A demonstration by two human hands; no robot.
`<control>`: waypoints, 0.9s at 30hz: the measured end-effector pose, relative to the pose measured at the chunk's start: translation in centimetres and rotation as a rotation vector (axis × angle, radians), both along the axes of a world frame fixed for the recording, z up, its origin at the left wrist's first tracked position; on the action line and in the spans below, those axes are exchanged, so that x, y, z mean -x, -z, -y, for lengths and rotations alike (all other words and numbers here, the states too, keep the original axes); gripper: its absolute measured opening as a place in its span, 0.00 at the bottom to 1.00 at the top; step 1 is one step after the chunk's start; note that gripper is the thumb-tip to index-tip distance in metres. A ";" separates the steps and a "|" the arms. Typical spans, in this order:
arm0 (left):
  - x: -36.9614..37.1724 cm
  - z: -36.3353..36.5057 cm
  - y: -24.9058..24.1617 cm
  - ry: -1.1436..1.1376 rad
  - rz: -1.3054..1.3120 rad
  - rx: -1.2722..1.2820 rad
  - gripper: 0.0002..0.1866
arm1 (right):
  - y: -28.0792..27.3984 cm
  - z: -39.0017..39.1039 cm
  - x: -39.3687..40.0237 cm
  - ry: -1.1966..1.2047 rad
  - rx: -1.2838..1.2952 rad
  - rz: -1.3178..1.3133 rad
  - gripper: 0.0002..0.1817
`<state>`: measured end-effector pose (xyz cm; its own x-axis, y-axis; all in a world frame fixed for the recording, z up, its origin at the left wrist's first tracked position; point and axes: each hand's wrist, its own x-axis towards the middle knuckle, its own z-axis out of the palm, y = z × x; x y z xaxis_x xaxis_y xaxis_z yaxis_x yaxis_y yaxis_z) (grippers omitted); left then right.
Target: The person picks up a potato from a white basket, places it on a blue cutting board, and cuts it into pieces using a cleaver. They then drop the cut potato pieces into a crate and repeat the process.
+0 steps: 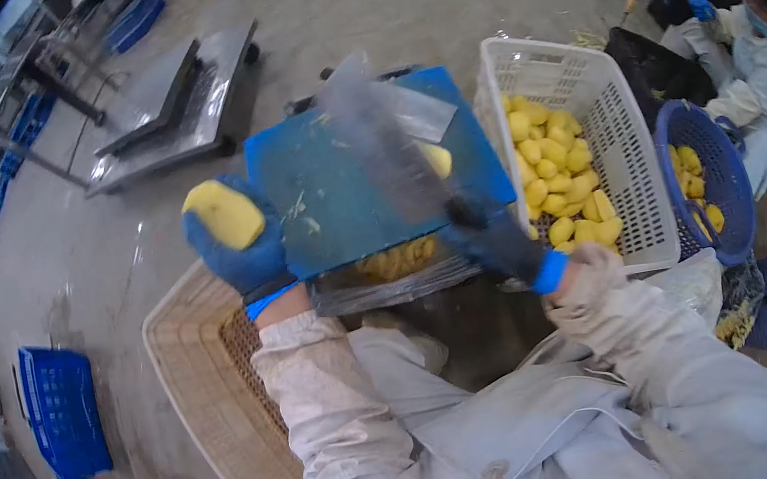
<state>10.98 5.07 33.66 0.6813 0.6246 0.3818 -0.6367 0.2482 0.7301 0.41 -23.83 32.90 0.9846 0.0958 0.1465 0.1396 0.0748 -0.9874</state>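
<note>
Both hands are wearing blue gloves. At nine o'clock of the blue cutting board [336, 197], the left hand [238, 249] is closing its fingers around a peeled yellow potato [223, 214], holding it up off the surface. The right hand [495, 241], at five o'clock of the board, is wrapping tightly around the handle of a cleaver [382, 138], whose blurred blade is slanting up toward twelve o'clock above the board. A yellow piece [438, 159] is showing just beyond the blade on the board. At three o'clock, a white basket [629, 158] is holding many peeled potatoes. An empty tan basket [201, 392] is lying at seven o'clock. Another person [755, 66] in white is sitting at two o'clock beside a blue basket [724, 182].
</note>
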 end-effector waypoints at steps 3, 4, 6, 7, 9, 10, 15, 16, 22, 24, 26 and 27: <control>0.1 -0.6 4.0 0.168 -0.200 -0.311 0.16 | -2.7 3.7 2.3 -0.068 0.058 -0.422 0.10; 1.5 0.5 5.3 0.428 -0.325 -0.088 0.17 | -2.7 5.7 3.1 -0.090 0.091 -0.557 0.11; 5.4 5.7 0.9 0.899 -0.483 0.558 0.18 | 3.0 7.4 4.6 0.066 0.186 -0.195 0.18; 5.3 5.1 4.4 0.967 -0.386 0.363 0.17 | 1.8 7.6 5.4 0.074 0.333 -0.309 0.19; 6.7 5.7 5.8 0.817 -0.592 0.468 0.17 | 4.5 6.6 5.5 0.088 0.054 -0.559 0.20; 6.4 5.5 6.5 0.778 -0.671 0.484 0.17 | 5.1 6.3 4.9 0.163 -0.004 -0.509 0.20; 3.1 4.2 13.9 0.878 -0.564 0.566 0.17 | 9.1 6.4 2.5 0.304 -0.097 -0.482 0.14; 4.9 7.2 7.5 0.692 -0.752 0.508 0.18 | 7.5 6.3 2.8 0.189 -0.493 -0.534 0.12; 5.9 7.8 8.9 0.554 -0.682 0.143 0.15 | 7.4 6.3 2.0 0.367 -0.353 -0.321 0.15; 5.1 7.5 9.9 0.557 -0.669 0.235 0.15 | 8.3 5.9 1.1 0.365 -0.406 -0.342 0.12; 3.0 7.5 9.1 0.542 -0.654 0.407 0.20 | 8.2 5.6 0.1 0.369 -0.399 -0.457 0.09; 3.3 8.5 8.3 0.523 -0.606 0.456 0.21 | 7.7 5.5 -0.4 0.436 -0.396 -0.438 0.09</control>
